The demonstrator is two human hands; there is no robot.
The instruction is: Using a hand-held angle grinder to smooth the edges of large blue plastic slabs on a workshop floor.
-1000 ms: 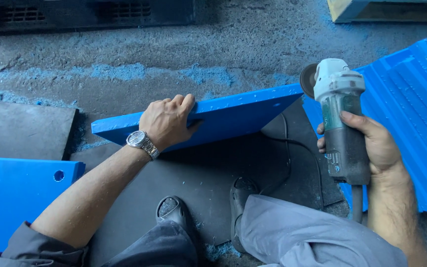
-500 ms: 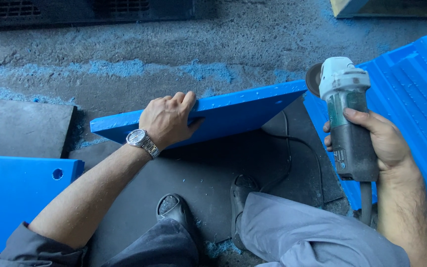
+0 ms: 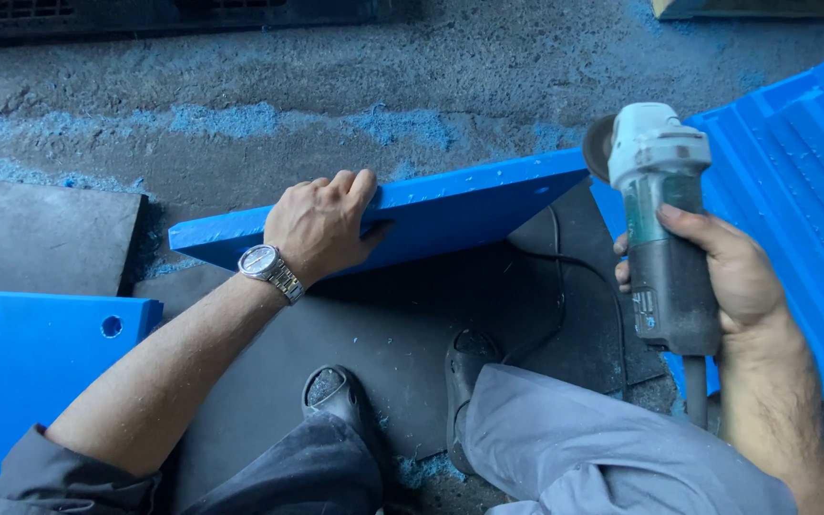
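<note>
A flat blue plastic board [image 3: 450, 215] stands tilted on its near edge over a dark rubber mat [image 3: 412, 324] at centre. The left hand [image 3: 321, 224] grips its top edge. The right hand [image 3: 731, 277] is wrapped around a grey-green angle grinder [image 3: 665, 229], whose disc sits at the board's right end. Blue shavings [image 3: 240, 119] litter the far floor.

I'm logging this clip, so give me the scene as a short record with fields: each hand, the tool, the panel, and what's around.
left hand: grips the top edge of the blue panel, watch on wrist
right hand: holds the grinder by its body
grinder: disc end at the panel's right end; contact cannot be told
panel: stands tilted on edge over a dark mat
floor: blue dust on concrete
nearby: ribbed blue sheet at right, blue plate with holes at left
</note>
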